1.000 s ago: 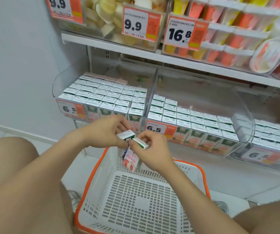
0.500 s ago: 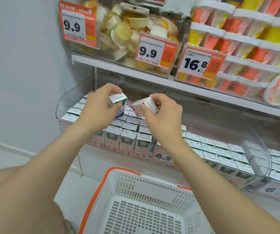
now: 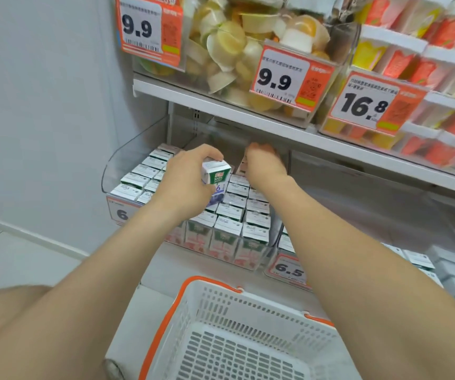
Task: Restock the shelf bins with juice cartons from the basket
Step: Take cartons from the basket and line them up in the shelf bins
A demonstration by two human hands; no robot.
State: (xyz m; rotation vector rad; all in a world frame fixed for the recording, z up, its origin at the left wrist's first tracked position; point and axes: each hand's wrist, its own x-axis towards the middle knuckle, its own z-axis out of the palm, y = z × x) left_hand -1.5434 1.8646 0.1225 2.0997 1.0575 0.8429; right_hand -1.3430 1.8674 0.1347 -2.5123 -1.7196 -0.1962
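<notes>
The held carton (image 3: pixel 216 174) in the left hand (image 3: pixel 185 179) has a white top, a green band with white lettering and a blue-purple lower part, while the binned cartons (image 3: pixel 229 229) show white tops, green bands and pink-red fronts. The basket (image 3: pixel 221 305) is white with a slotted grid pattern and an orange rim. The price tags (image 3: pixel 284 78) are orange with white panels, black numerals and barcode stripes; the shelf (image 3: pixel 166 93) is white, the wall (image 3: pixel 42 105) pale grey.

Clear glossy plastic bin (image 3: pixel 127 160), matt white perforated plastic basket (image 3: pixel 248 300), smooth, seemingly paperboard cartons (image 3: pixel 229 227)
</notes>
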